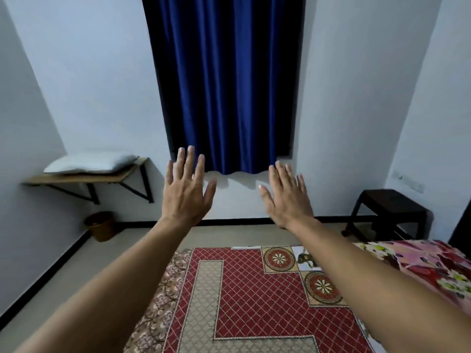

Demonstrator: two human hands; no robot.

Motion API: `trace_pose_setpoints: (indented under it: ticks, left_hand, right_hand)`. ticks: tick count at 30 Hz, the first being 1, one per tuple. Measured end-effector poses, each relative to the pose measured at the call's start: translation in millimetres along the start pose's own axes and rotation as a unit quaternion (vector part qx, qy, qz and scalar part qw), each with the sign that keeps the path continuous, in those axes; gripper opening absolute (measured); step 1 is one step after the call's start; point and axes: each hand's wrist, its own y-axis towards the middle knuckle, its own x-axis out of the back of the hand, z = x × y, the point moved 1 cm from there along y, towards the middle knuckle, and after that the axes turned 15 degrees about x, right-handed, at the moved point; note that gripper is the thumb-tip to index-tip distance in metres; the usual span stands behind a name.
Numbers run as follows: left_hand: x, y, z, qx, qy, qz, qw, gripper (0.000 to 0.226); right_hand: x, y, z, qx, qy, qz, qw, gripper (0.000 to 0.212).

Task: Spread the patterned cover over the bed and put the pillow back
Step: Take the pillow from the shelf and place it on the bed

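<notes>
Left grip (184, 192): hovering with fingers spreading wide, holding nothing.
Right grip (288, 197): hovering likewise, holding nothing.
Patterned cover (254, 296): lying flat over the bed (155, 309); spreading looking largely done.
Pillow (89, 163): sitting on the wall shelf (76, 178), well apart from the bed; awaiting return.

One wide-angle camera, worn on the person's head, faces forward and slightly down. The left hand (186, 192) and right hand (286, 200), fingers spread, sit mid-frame on outstretched arms with their backs to the lens. Past the hands hangs a dark blue pleated fabric curtain (224, 82). Beneath the forearms, nearest the lens, lies the red diamond-quilted patterned cover (254, 296).
</notes>
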Motion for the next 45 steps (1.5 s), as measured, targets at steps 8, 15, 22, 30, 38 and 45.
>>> trace_pose_setpoints:
  ticks: [8,15,22,30,38,45]
  left_hand:
    - [65.4,-20.8,116.2,0.042,0.038,-0.051,0.997,0.076]
    - [96.5,-26.0,177.1,0.097,0.064,-0.07,0.991,0.079]
    - [114.7,-26.6,209.6,0.109,0.067,-0.113,0.985,0.08]
    - [120.8,-34.9,234.1,0.158,0.102,-0.117,0.975,0.08]
    - [128.3,-57.2,262.6,0.202,0.144,-0.107,0.963,0.08]
    - [134.1,-59.3,294.7,0.214,0.157,-0.106,0.958,0.08]
  right_hand:
    - [15.2,38.1,135.8,0.089,-0.01,-0.055,0.995,0.072]
    - [21.3,73.9,204.8,0.137,0.008,-0.072,0.988,0.071]
    - [13.7,91.6,242.6,0.177,0.022,-0.079,0.981,0.071]
    - [-0.2,110.4,255.0,0.221,0.037,-0.069,0.972,0.072]
    - [-11.9,119.7,278.4,0.259,0.056,-0.057,0.962,0.073]
    - [-26.1,131.0,321.8,0.283,0.08,-0.061,0.954,0.077]
